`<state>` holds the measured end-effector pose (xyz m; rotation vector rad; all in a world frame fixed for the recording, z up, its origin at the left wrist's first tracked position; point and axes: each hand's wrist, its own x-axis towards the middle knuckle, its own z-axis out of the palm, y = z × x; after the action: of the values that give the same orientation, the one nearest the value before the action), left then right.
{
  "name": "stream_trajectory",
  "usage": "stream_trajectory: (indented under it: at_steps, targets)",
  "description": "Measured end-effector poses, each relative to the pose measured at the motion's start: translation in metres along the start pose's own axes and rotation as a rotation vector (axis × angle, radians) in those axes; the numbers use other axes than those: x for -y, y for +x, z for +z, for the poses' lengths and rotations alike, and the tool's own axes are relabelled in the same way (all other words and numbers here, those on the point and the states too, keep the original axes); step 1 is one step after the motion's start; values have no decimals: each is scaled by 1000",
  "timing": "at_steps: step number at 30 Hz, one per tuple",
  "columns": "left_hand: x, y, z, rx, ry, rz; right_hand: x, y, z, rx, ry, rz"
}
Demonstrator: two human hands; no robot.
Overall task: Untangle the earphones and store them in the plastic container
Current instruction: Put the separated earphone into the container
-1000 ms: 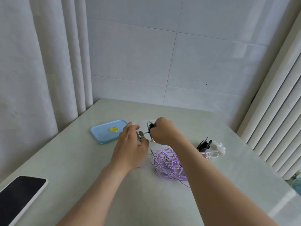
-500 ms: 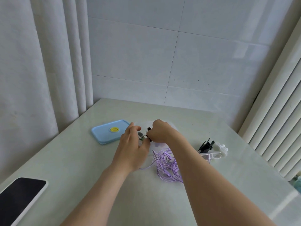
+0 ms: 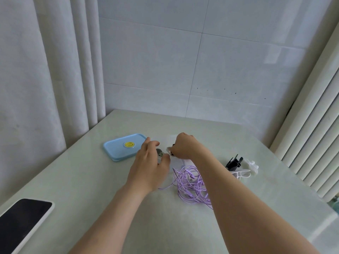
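Note:
A tangle of purple earphones (image 3: 190, 182) lies on the table just under my right forearm. My left hand (image 3: 149, 167) pinches a small grey metallic piece (image 3: 160, 152) between thumb and forefinger. My right hand (image 3: 184, 147) is curled, knuckles up, and pinches a small dark piece (image 3: 171, 153) right next to the left thumb. Behind and beneath both hands a clear plastic container (image 3: 166, 141) shows only faintly. Its light blue lid (image 3: 119, 149), with a yellow sticker, lies flat to the left.
A black clip (image 3: 233, 163) and white clips (image 3: 247, 168) lie right of the earphones. A phone (image 3: 20, 220) lies screen up at the near left table edge. Curtain hangs on the left, a tiled wall stands behind, and a ribbed radiator stands on the right.
The dark piece in my right fingers has come down from upright to beside my left thumb, and the hands have drawn closer together. The purple tangle has barely shifted.

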<state>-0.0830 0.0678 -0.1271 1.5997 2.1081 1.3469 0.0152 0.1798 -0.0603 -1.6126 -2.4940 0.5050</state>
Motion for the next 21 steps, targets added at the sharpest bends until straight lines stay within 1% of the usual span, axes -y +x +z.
stream_trajectory:
  at_steps: [2,6,10,15,16,18,21]
  targets:
    - [0,-1,0,-14,-15,12,2,-1,0,-1,6,-5]
    - [-2,-2,1,-70,-78,26,3,-3,-1,-85,75,30]
    - [0,0,3,-78,-98,29,1,-5,-2,-74,90,13]
    - [2,0,5,-86,-45,101,1,-16,-2,-130,38,-26]
    - [2,0,5,-108,-33,108,0,-20,-2,-155,31,-30]
    - [4,-1,6,-207,21,145,-1,-26,-1,-242,23,-78]
    - [-5,-4,5,-396,176,299,-10,-40,-4,-434,45,-212]
